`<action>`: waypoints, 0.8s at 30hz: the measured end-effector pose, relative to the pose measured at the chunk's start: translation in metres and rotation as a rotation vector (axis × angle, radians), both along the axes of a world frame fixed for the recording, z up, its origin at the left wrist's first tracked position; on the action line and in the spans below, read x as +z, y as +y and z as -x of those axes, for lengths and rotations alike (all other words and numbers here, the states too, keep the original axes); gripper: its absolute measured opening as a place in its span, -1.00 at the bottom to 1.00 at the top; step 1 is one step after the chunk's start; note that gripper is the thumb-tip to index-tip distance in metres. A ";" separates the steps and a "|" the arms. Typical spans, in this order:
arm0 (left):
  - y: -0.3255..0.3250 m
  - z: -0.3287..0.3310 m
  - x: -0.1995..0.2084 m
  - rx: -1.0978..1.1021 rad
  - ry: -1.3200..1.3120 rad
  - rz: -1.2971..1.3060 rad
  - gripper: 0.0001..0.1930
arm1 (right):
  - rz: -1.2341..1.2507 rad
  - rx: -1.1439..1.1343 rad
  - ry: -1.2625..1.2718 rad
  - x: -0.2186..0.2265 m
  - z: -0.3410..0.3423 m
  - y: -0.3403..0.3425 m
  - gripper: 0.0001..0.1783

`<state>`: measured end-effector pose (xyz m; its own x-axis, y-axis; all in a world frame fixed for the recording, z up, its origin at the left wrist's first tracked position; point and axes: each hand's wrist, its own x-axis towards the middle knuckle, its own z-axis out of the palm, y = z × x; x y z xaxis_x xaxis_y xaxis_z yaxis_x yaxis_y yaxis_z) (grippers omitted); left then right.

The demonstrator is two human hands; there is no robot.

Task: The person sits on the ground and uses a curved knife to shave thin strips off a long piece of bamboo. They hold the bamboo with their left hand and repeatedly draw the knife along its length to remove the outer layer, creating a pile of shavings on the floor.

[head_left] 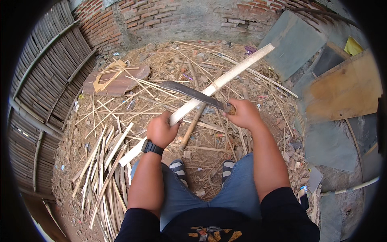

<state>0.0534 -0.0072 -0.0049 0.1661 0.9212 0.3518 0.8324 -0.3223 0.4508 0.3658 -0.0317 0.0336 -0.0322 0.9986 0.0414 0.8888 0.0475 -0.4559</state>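
My left hand (161,130), with a dark watch on its wrist, is closed around the lower part of a long pale bamboo strip (234,76). The strip slants up to the right, its far end near the grey sheets. In my right hand (244,114) is the wooden handle of a machete (192,93). Its dark blade points left and lies across the strip's upper face, beyond my left hand. Whether the edge bites into the strip cannot be made out. A round bamboo pole (192,126) lies beneath the strip on the ground.
Beside my left leg lies a heap of split bamboo pieces (105,169). A rusty brown sheet (121,82) rests at the far left, near a bamboo fence (40,76). Grey panels (293,44) and a tan board (342,90) lean at the right. A brick wall (157,16) closes the back.
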 end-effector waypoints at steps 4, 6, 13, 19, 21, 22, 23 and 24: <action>0.001 -0.002 0.005 0.006 0.040 0.010 -0.65 | -0.246 -0.193 0.171 -0.043 -0.047 0.023 -0.41; 0.001 -0.004 0.006 0.009 0.052 -0.016 -0.64 | -0.182 -0.315 0.293 -0.044 -0.066 0.028 -0.44; -0.001 -0.009 0.006 -0.024 -0.006 -0.007 -0.63 | -0.195 -0.184 0.145 -0.030 -0.033 0.010 -0.47; -0.003 -0.002 0.009 0.003 0.038 0.016 -0.61 | -0.053 -0.093 0.179 -0.022 -0.039 0.013 -0.45; 0.000 -0.002 0.006 -0.015 0.049 0.015 -0.60 | -0.113 -0.255 0.251 -0.043 -0.060 0.023 -0.45; 0.001 -0.002 0.005 -0.018 0.053 0.016 -0.60 | -0.141 -0.329 0.286 -0.042 -0.061 0.025 -0.46; 0.000 -0.002 0.007 -0.013 0.075 0.033 -0.60 | -0.181 -0.349 0.297 -0.042 -0.062 0.022 -0.45; 0.001 -0.003 0.007 -0.020 0.066 0.019 -0.60 | -0.174 -0.339 0.297 -0.041 -0.061 0.022 -0.45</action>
<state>0.0566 -0.0063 0.0020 0.2065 0.9239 0.3221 0.8539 -0.3309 0.4016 0.4271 -0.0099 -0.0077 0.3323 0.9283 0.1669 0.7003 -0.1243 -0.7029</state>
